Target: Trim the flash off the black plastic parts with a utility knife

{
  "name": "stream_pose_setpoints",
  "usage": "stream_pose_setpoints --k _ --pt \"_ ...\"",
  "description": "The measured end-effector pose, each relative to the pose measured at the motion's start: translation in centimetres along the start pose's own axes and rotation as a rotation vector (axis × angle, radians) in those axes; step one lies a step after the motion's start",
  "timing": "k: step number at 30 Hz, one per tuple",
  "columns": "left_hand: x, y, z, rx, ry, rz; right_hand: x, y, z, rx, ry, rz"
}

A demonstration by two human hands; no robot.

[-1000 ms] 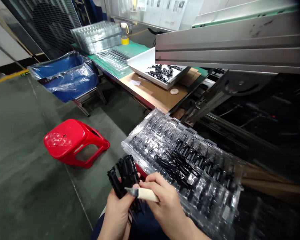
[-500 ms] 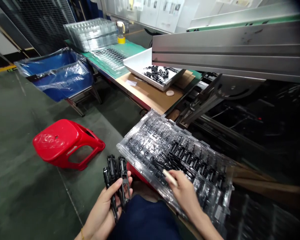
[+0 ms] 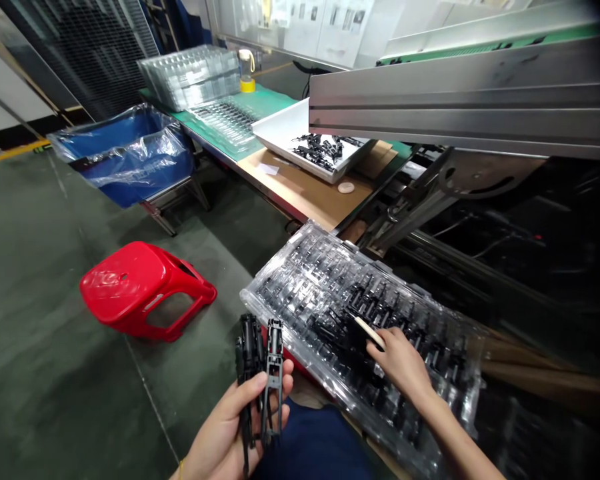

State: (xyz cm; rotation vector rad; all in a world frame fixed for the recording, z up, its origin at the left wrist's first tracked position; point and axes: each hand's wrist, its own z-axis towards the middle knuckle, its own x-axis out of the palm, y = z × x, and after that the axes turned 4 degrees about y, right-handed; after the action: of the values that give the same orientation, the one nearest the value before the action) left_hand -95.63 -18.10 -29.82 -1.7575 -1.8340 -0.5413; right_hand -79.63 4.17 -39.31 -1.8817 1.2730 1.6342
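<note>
Several long black plastic parts (image 3: 274, 353) lie bunched in my left hand (image 3: 230, 420), the thumb pressed across them and their upper ends pointing away from me. My right hand (image 3: 403, 363) is closed around a thin cream-coloured stick (image 3: 369, 332) with a fine tip, held over the clear plastic tray (image 3: 265, 310). Rows of similar black parts (image 3: 380, 300) sit in the tray's pockets, and some loose ones lie across the middle, just below the stick's tip. Glare on the plastic hides part of the rows.
A red stool (image 3: 130, 280) stands on the floor at left, a lined blue bin (image 3: 130, 160) behind it. On the bench (image 3: 305, 200) are a white tray (image 3: 280, 130) of black parts, stacked clear trays (image 3: 190, 77) and a bottle (image 3: 247, 70). A metal conveyor frame (image 3: 455, 100) juts in from the right.
My left hand has moved right with the black parts, which have turned more toward me. My right hand has shifted right and slightly up with the stick, now more plainly visible. The view has shifted slightly.
</note>
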Motion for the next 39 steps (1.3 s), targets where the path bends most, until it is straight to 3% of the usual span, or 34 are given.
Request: stream_pose_setpoints --k 5,11,15,19,23,25,32,39 --pt "0.4 0.7 0.3 0.127 -0.102 0.259 -1.6 3.2 -0.9 0.003 0.024 0.150" --pt "0.9 3.0 2.1 0.503 -0.104 0.604 -2.6 10.0 -4.4 -0.110 0.228 0.423" --pt "1.0 3.4 2.4 0.601 -0.048 0.662 -2.1 13.1 -6.2 -0.185 0.250 0.581" --pt "1.0 2.7 1.8 0.512 0.003 0.584 -2.1 14.1 -6.5 -0.216 0.258 0.628" --pt "0.8 1.6 0.9 0.158 -0.042 0.391 -3.8 13.5 -6.3 -0.306 0.382 0.750" --pt "0.7 1.2 0.5 0.060 -0.083 0.297 -5.1 12.5 -6.3 -0.376 0.383 0.706" --pt "0.5 0.5 -0.7 -0.019 -0.120 0.130 -7.3 9.2 -7.7 -0.595 0.301 0.073" --pt "0.5 0.9 -1.4 0.001 -0.127 0.235 -8.6 9.8 -8.3 -0.779 0.170 -0.138"
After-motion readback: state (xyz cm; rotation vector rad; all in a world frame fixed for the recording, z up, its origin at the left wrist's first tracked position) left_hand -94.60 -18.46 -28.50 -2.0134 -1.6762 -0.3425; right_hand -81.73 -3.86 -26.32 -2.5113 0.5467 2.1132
